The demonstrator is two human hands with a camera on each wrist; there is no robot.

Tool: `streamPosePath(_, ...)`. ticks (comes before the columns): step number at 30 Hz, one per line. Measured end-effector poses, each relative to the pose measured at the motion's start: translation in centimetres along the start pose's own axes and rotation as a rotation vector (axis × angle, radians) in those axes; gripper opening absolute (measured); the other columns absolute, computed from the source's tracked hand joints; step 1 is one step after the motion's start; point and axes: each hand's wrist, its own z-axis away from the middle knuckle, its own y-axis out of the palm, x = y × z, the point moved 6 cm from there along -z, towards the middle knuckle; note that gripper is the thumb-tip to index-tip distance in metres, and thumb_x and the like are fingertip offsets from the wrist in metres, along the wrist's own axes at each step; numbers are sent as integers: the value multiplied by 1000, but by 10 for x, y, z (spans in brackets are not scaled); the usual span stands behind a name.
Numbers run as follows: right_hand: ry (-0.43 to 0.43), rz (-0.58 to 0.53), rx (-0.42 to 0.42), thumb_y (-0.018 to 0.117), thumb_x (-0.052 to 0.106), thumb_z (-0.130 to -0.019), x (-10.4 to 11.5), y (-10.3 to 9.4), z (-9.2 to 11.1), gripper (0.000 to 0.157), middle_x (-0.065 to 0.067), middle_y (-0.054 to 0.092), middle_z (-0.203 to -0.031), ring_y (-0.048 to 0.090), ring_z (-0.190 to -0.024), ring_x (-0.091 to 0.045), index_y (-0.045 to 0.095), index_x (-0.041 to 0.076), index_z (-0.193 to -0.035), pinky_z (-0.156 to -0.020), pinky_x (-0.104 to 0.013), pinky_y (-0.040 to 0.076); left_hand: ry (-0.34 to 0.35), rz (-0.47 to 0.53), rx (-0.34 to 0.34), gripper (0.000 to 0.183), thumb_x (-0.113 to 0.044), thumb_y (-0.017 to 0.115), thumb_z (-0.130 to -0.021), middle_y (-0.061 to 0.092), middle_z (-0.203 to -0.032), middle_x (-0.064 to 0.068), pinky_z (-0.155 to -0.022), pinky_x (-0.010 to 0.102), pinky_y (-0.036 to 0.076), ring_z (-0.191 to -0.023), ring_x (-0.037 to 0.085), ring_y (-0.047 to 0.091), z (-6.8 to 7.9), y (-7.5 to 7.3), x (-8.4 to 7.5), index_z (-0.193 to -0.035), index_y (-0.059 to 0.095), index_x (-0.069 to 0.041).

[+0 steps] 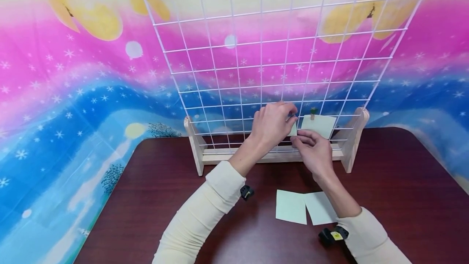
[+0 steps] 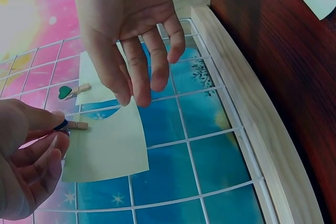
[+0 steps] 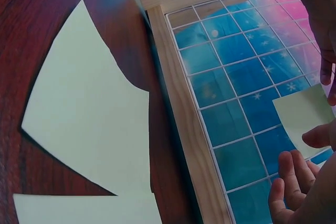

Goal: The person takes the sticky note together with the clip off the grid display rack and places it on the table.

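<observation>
My left hand (image 1: 272,123) is at the white wire grid (image 2: 184,140), pinching a small wooden clothespin (image 2: 79,126) with a dark blue decoration between thumb and finger. The clothespin sits at the edge of a pale green paper square (image 2: 110,150) lying against the grid. My right hand (image 1: 315,152) is beside that square, its fingers loosely extended and its thumb overlapping the paper in the right wrist view. To the right, another pale green square (image 1: 319,126) hangs on the grid from a clothespin (image 1: 313,114) with a green heart.
Two more pale green paper squares (image 1: 291,207) (image 1: 320,207) lie on the dark red-brown table (image 1: 146,215) in front of the grid. Wooden feet (image 1: 354,141) and a wooden bar (image 2: 247,98) support the grid. A colourful printed cloth (image 1: 73,93) hangs behind.
</observation>
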Motion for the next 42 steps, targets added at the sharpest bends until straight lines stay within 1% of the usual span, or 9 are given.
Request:
streamPosePath(5,8,-23,3,74,27,-103,0,0,1,47,-16,80,-119,75,-84,5,66,-1,-139,-82,-11,57,3,-2,-15,18,-25,74,-103,82,-112,-4,-62,28,59,-85,13,79,0,0,2,-118,82,-21)
streamPosePath(8,13,-31,3,74,27,-103,0,0,1,46,-13,81,-117,77,-86,2,67,0,-139,-84,-13,58,6,-14,-24,17,-25,74,-103,82,-111,-5,-61,28,59,-84,13,79,0,0,2,-117,83,-21)
streamPosePath(16,34,-34,-8,77,26,-101,-3,2,0,42,1,81,-105,75,-86,3,69,0,-132,-83,-15,59,16,-33,-35,17,-27,74,-103,82,-110,-6,-54,21,51,-79,11,77,0,-1,1,-116,83,-22)
streamPosePath(23,-1,-51,0,77,26,-100,-2,3,-3,38,9,78,-94,78,-89,-6,70,-1,-126,-79,-17,58,43,-50,-62,16,-26,75,-102,83,-107,-6,-53,21,50,-75,11,75,-1,0,1,-115,83,-21)
streamPosePath(29,-23,-37,-18,79,26,-98,1,4,-5,35,15,75,-84,76,-81,-2,73,0,-122,-74,-15,56,70,-58,-99,16,-26,75,-102,83,-105,-6,-51,20,47,-71,11,74,0,1,2,-113,84,-20)
streamPosePath(31,-29,-14,-24,79,28,-98,2,3,-5,36,14,75,-84,75,-79,-1,74,1,-121,-72,-16,55,81,-47,-117,15,-25,76,-101,83,-104,-6,-50,19,46,-69,11,73,0,1,3,-112,84,-19)
streamPosePath(33,-38,5,-23,79,30,-98,3,3,-6,36,10,76,-86,74,-78,-2,74,2,-120,-70,-17,55,88,-39,-134,14,-24,77,-101,83,-103,-6,-49,19,45,-67,11,72,0,1,3,-111,85,-19)
streamPosePath(38,-37,-19,8,77,29,-100,4,3,-8,38,-5,80,-98,78,-79,-7,71,0,-124,-71,-21,59,89,-32,-157,12,-23,77,-100,83,-99,-6,-49,19,45,-67,11,72,0,1,5,-108,85,-19)
streamPosePath(42,-31,-31,14,76,30,-101,3,2,-8,40,-11,81,-106,79,-80,-7,69,0,-128,-72,-22,60,88,-38,-158,13,-24,75,-101,83,-98,-7,-50,19,45,-67,11,72,0,1,5,-107,85,-19)
